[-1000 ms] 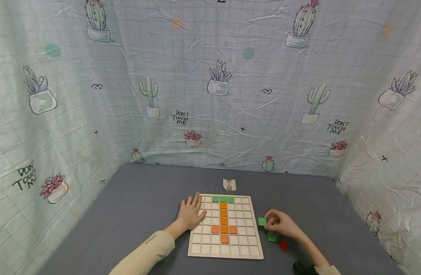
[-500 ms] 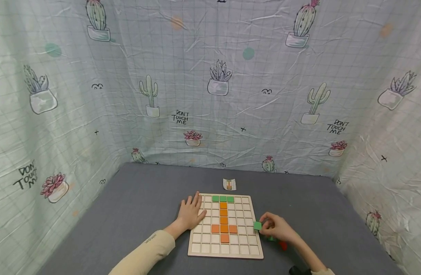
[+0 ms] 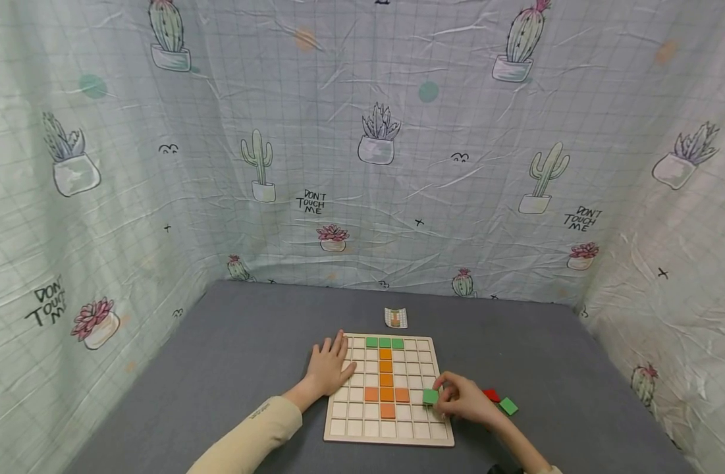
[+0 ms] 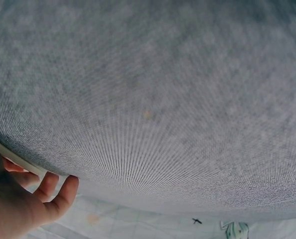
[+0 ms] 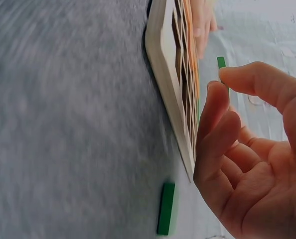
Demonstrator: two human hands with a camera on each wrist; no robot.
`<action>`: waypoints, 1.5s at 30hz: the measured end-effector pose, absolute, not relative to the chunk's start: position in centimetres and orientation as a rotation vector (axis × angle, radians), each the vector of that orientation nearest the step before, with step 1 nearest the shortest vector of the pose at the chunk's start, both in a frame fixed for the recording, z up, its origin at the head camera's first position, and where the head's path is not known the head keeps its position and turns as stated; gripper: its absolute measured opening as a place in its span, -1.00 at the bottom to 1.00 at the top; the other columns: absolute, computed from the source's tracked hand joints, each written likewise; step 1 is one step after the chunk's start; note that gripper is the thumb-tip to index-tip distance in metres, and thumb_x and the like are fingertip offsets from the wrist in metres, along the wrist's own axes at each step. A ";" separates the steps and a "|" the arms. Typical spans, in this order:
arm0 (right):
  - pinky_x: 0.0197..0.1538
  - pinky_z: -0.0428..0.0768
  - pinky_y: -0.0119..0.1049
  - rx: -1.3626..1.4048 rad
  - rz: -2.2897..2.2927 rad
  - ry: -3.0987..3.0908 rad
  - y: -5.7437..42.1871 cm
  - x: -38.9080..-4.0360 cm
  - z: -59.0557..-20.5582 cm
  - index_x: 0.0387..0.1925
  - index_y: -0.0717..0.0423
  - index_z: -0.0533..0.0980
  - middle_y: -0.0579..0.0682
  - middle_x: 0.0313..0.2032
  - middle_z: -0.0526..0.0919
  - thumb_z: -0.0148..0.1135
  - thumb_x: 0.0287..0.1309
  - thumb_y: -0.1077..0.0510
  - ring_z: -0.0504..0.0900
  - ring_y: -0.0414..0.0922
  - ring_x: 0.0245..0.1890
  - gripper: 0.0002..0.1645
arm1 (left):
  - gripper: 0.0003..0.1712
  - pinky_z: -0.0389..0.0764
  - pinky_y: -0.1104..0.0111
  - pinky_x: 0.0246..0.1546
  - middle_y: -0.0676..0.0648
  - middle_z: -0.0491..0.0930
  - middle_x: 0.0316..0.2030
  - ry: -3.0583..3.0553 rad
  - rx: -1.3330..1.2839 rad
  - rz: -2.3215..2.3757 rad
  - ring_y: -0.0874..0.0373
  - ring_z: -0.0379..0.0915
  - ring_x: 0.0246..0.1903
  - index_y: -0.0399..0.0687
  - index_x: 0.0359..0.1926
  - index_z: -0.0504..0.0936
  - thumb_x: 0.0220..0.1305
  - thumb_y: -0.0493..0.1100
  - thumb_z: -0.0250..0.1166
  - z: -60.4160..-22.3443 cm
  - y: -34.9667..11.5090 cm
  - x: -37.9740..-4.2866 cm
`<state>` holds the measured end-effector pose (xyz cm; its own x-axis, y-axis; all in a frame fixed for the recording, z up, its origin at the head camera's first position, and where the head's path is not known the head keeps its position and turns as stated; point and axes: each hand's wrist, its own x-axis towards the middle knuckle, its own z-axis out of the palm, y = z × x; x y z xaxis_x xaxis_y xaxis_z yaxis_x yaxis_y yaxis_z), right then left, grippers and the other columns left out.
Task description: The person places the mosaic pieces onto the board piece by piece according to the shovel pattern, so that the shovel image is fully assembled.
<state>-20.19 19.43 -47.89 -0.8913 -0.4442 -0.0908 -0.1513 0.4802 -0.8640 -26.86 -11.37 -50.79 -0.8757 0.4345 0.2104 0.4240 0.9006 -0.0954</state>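
Note:
A wooden grid board (image 3: 344, 431) lies on the table with green and orange square tiles in its cells. My left hand (image 3: 324, 368) rests on the board's left edge, fingers spread; the left wrist view shows its fingertips (image 4: 68, 189) by that edge. My right hand (image 3: 464, 397) pinches a green square tile (image 3: 430, 397) between thumb and fingers over the board's right part. In the right wrist view the same tile (image 5: 221, 61) stands edge-on, apart from the board. Whether it touches the board in the head view I cannot tell.
Right of my right hand lie a red tile (image 3: 490, 395) and a green tile (image 3: 508, 406). A small printed pattern card (image 3: 396, 318) sits behind the board. A cactus-print curtain (image 3: 421, 250) surrounds the grey table (image 3: 267, 329) at the back and sides.
My right hand has carried the green tile leftward from beside the board to above its right columns. Different loose tiles show around that hand now. The left hand has stayed still.

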 end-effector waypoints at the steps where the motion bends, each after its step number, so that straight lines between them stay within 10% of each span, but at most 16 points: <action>1: -0.65 0.38 -0.40 -0.503 -1.372 2.425 19.2 -20.2 -47.9 -0.22 0.26 0.38 0.06 -0.59 0.58 0.22 -0.09 0.27 0.48 -0.25 -0.67 -0.66 | -0.29 0.25 0.06 -0.17 -0.20 0.15 0.30 -2.839 -0.649 0.067 -0.11 0.21 0.12 -0.18 0.29 0.20 0.31 0.21 -0.18 -50.8 -11.4 -26.9; 45: -0.67 0.35 -0.45 -0.543 -1.473 2.325 11.0 -20.3 -48.0 -0.31 0.26 0.43 0.03 -0.65 0.58 0.29 -0.15 0.30 0.48 -0.24 -0.73 -0.71 | -0.29 0.24 0.03 -0.11 -0.19 0.12 0.31 -2.883 -0.647 0.056 -0.12 0.17 0.16 -0.17 0.30 0.18 0.31 0.21 -0.18 -50.6 -11.4 -27.1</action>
<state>-20.35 10.96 -48.01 -0.8710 -0.4854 -0.0759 -0.1386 0.3911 -0.9098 -27.15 -11.40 -50.56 -0.8875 0.4272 0.1728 0.4202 0.9041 -0.0773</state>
